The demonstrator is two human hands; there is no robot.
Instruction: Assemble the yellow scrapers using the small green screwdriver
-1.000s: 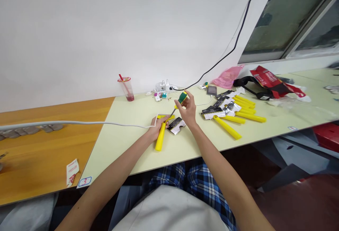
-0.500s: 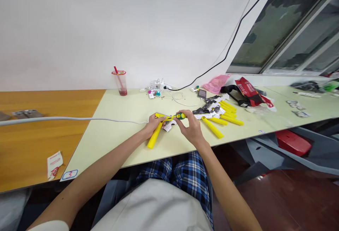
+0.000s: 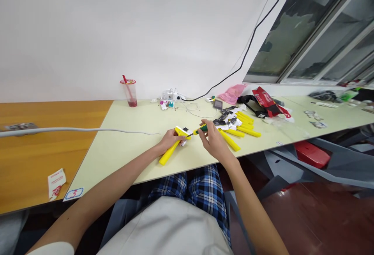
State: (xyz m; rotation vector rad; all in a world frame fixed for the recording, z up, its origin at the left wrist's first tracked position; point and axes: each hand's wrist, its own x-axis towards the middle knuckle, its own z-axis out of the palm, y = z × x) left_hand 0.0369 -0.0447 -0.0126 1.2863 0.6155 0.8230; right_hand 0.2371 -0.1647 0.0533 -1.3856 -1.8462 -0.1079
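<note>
My left hand (image 3: 169, 139) is closed round the head end of a yellow T-shaped tool (image 3: 168, 155), whose long handle slants down towards the table edge. A white and dark piece, maybe a card, shows behind the tool's head; its kind is unclear. In my right hand (image 3: 212, 140) is a screwdriver (image 3: 201, 129) with a green and yellow handle, gripped by the fingertips. Its shaft points left and its tip is at the tool's head; whether they touch is hard to see. Several more yellow tools (image 3: 229, 139) lie right of my right hand, beside black and white packaging (image 3: 226, 115).
A lidded plastic cup (image 3: 131, 93) with a red straw stands by the wall. Behind my hands are a power strip (image 3: 171, 94), cables and a small dark device (image 3: 217, 104). Headphones (image 3: 253, 107), a red bag (image 3: 267, 103) and pink plastic (image 3: 233, 93) lie at right. A white cable crosses from the left.
The yellow tool's head has turned in my left hand, showing more of the white and dark piece. The screwdriver has tilted, its handle end now higher. The view has shifted slightly right.
</note>
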